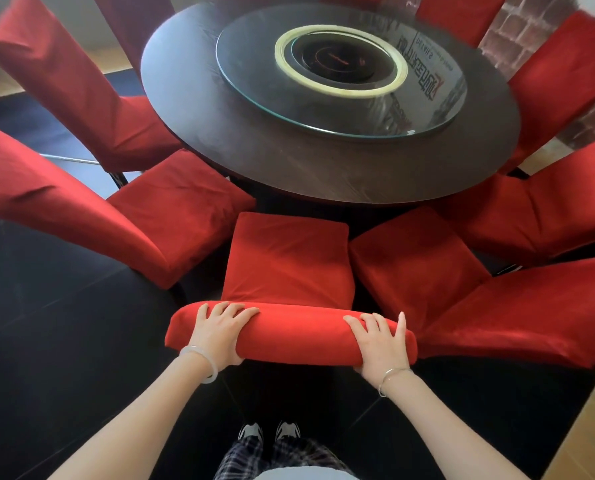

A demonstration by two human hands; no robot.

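Person wears pale bangle (pixel 202 363), silver bracelet (pixel 391 378), plaid trousers (pixel 251 457), sneakers (pixel 251 432).

The chair back (pixel 289 336) hides the palms of my left grip (pixel 219 332) and right grip (pixel 380 341). Its legs are lost beneath the seat. The counter's (pixel 323 161) far rim is cut off by the top edge, and the print mirrored in the glass turntable (pixel 427 109) is too smeared to read.

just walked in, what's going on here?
A person stands behind a red-covered chair and grips the top of its backrest with the left hand and the right hand. The chair faces the round table, seat front close to its edge, with other red chairs on both sides.
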